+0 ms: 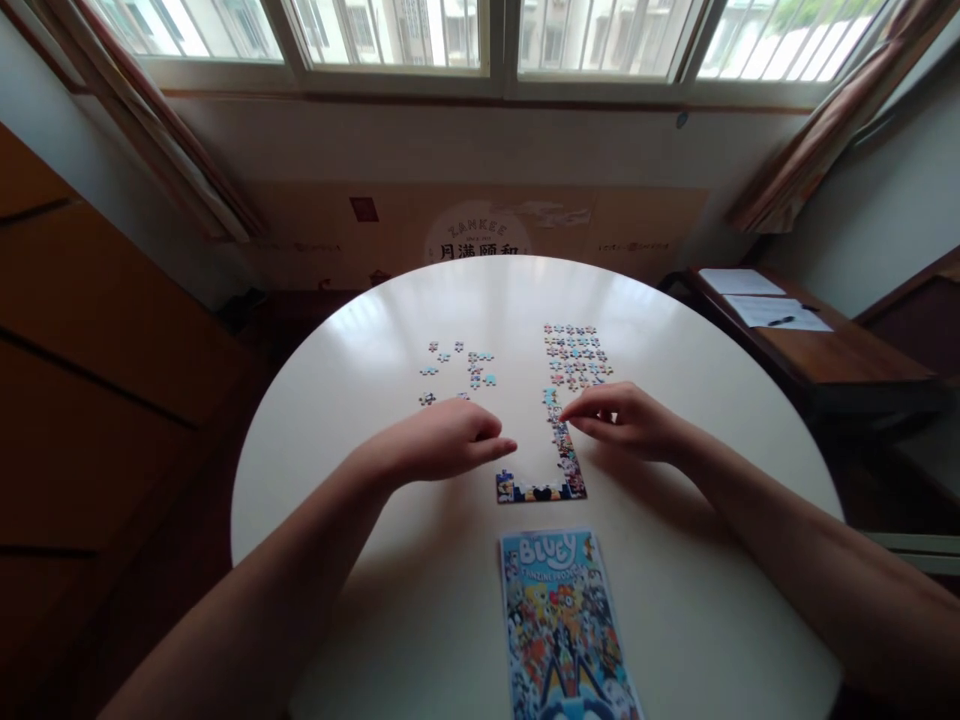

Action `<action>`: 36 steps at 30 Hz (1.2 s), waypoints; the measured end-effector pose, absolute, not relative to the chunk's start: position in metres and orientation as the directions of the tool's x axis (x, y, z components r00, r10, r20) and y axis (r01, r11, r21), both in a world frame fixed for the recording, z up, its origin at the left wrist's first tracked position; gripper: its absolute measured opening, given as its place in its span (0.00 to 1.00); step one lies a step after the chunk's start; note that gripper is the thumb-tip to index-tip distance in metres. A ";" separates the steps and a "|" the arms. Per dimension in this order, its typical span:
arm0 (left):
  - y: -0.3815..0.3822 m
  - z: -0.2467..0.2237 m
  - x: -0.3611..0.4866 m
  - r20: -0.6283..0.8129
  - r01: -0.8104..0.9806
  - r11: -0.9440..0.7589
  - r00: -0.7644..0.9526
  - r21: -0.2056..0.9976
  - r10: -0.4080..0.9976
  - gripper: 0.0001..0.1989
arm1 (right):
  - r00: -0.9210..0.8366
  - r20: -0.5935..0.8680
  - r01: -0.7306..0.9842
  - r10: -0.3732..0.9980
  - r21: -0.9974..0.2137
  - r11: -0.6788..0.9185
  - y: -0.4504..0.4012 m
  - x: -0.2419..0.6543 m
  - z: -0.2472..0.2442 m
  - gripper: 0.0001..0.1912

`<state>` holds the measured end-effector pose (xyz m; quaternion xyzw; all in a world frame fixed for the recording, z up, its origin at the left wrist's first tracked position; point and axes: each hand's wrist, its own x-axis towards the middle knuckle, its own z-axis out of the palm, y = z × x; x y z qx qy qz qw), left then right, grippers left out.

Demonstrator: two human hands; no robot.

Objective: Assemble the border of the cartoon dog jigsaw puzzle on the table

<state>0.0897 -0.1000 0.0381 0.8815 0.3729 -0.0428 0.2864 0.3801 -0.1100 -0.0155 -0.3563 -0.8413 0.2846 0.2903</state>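
A partly joined jigsaw puzzle (571, 478) forms an L on the white round table (697, 600), with a bottom edge and a right-hand edge. My right hand (626, 420) is at the upper part of that right edge, its thumb and forefinger pinched on a small puzzle piece. My left hand (457, 435) is left of the L, above the table, fingers curled in and one digit pointing right; nothing shows in it. Below the L lies a picture sheet (562, 625) marked "Bluey". Loose puzzle pieces (576, 353) sit in rows beyond my right hand.
More scattered pieces (475, 368) lie beyond my left hand, some partly hidden by it. A wooden side table (817, 350) with papers (776, 312) and a dark pen stands at the right. Windows and curtains (817, 150) are at the back.
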 end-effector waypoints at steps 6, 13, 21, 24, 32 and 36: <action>-0.098 0.036 0.089 -0.177 0.676 -0.553 0.697 0.488 0.695 0.27 | -0.535 0.328 0.419 0.778 -0.697 0.582 -0.110 0.380 -0.017 0.09; -0.095 0.035 0.086 -0.020 0.617 -0.597 0.704 0.513 0.710 0.25 | -0.508 0.344 0.424 0.789 -0.698 0.577 -0.110 0.379 -0.018 0.09; -0.091 0.036 0.078 0.280 0.537 -0.622 0.584 0.570 0.762 0.23 | -0.481 0.411 0.397 0.774 -0.685 0.610 -0.112 0.374 -0.015 0.09; -0.087 0.039 0.071 0.431 0.555 -0.590 0.403 0.587 0.808 0.22 | -0.434 0.454 0.396 0.778 -0.680 0.617 -0.114 0.373 -0.012 0.09; -0.063 0.036 0.044 0.580 0.533 -0.436 -0.131 0.725 0.804 0.16 | -0.300 0.531 0.389 0.792 -0.690 0.610 -0.115 0.373 -0.011 0.08; -0.054 0.026 0.041 0.600 0.505 -0.437 -0.220 0.745 0.769 0.13 | -0.286 0.536 0.383 0.794 -0.696 0.607 -0.115 0.373 -0.012 0.08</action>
